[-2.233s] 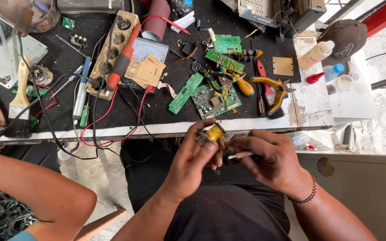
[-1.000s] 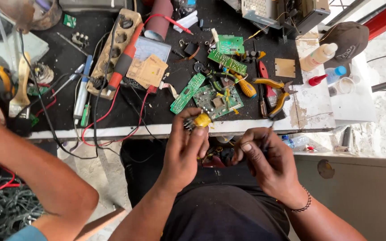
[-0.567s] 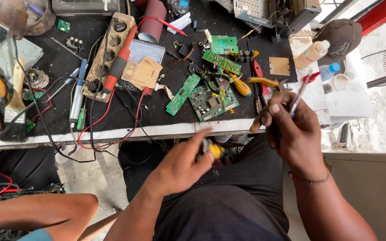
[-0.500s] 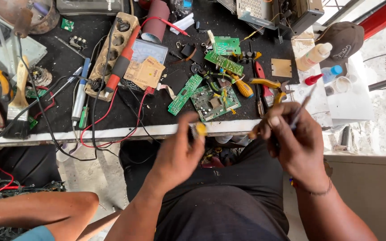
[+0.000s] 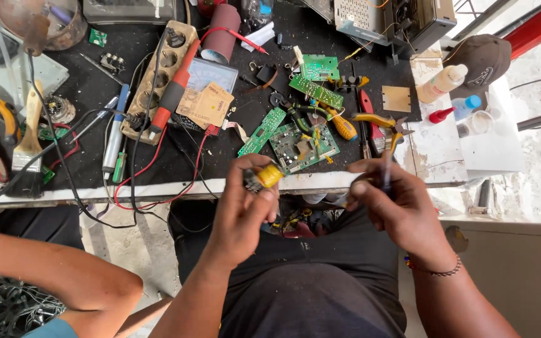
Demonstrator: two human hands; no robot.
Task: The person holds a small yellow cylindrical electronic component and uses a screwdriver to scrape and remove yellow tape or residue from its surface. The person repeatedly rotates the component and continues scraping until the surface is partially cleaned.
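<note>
Your left hand (image 5: 240, 206) pinched a small yellow-wrapped wound component (image 5: 265, 176) between thumb and fingertips, just above the edge of the black-topped workbench (image 5: 158, 163). Your right hand (image 5: 391, 203) was closed around a thin metal probe (image 5: 387, 168), tip up. The component looked light and rigid with fragile leads, best gripped by its body.

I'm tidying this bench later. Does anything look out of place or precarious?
Mostly repair clutter. Bare green circuit boards lie loose and overlapping at the table's front, with yellow-handled pliers laid across them. Red and black cables droop over the edge. The left hand holds a small yellow part, the right hand a thin tool.
</note>
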